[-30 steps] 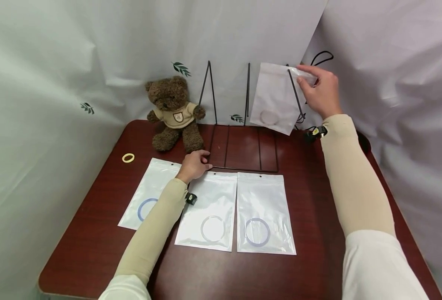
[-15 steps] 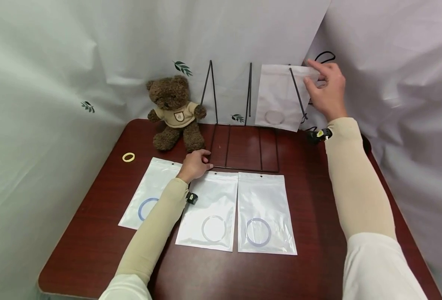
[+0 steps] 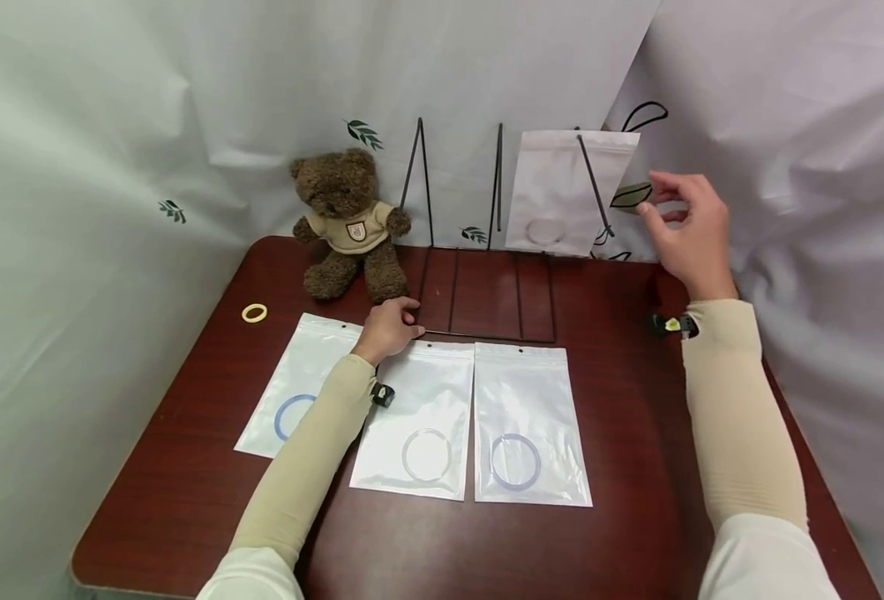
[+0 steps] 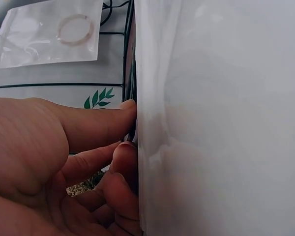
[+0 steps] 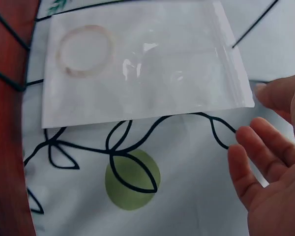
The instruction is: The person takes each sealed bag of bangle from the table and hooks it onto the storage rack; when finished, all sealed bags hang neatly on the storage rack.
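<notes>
A white zip bag with a pale ring showing through it hangs from the right hook of a black wire rack. My right hand is off to the right of this bag, thumb and fingers apart and holding nothing. In the right wrist view its fingers lie just past the bag's sealed end. My left hand pinches the rack's front left corner between thumb and fingers. Flat on the table are a left bag, partly under my forearm, a middle bag and a right bag, each showing a ring.
A brown teddy bear in a beige shirt sits against the rack's left side. A small yellow ring lies at the table's left. White cloth with leaf prints hangs behind the dark red table.
My right hand has let go of the bag's top corner and moved right and down. The bag now hangs from the hook alone. My left hand has stayed put.
</notes>
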Demonstrator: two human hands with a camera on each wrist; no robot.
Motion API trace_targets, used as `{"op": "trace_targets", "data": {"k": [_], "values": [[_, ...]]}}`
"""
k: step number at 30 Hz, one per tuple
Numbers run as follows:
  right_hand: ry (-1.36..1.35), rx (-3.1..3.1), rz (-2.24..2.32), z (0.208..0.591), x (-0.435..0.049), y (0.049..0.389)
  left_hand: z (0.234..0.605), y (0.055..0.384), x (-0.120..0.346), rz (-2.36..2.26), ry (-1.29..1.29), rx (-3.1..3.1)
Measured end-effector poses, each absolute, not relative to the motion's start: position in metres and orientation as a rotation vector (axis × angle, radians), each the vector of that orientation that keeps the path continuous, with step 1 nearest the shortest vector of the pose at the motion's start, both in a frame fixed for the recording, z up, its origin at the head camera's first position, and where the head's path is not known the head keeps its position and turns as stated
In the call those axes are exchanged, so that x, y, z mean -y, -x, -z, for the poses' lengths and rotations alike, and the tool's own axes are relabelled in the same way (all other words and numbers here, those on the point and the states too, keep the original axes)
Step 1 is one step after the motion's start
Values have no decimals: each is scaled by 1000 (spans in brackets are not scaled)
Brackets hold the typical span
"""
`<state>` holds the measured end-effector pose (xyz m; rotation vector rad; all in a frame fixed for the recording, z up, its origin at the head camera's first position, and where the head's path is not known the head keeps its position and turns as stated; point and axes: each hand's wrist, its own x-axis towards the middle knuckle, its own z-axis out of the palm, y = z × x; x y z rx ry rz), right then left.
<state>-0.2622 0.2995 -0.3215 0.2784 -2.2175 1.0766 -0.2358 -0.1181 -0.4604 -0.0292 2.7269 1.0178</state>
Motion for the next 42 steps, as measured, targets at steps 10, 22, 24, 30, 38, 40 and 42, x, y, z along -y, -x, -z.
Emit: {"op": "trace_targets", "data": {"k": [10,22,24,30,38,40,42], "values": [[-530,2368,-952,360,-303,243,462,238,119,-1007,30,-2737],[-759,2727,-750,412,-283,221,462,238,119,-1014,21,-2726],[-788,2761,-754,420,-279,216,463,238,119,-1015,21,-2722],[-865,2890,-799,443,-268,203,463,238,119,-1015,29,-2725],[-934,3058,-710,460,-259,188,464,238,119,-1016,27,-2720],[-943,3067,-686,462,-257,185,465,238,119,-1018,25,-2720],[-950,3069,-644,463,-255,183,465,238,119,-1016,23,-2721]]}}
